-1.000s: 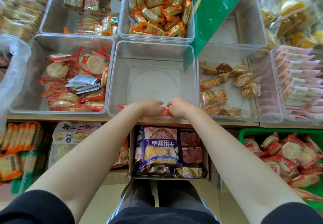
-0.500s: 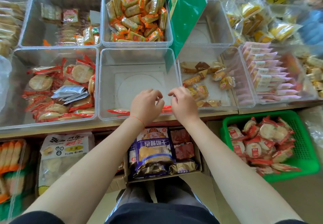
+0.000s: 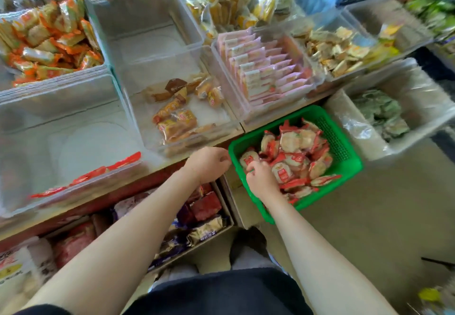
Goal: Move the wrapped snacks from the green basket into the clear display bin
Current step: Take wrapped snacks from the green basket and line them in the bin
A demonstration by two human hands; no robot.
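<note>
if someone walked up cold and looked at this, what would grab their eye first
Most likely the green basket low on the right, heaped with red-wrapped snacks, with the right hand reaching in among them and the left hand just outside its left rim. Next, the big clear display bin at left, nearly bare but for a few red packets along its front wall.

Snack shop: bins (image 3: pixel 157 51) of packaged snacks (image 3: pixel 266 68)
</note>
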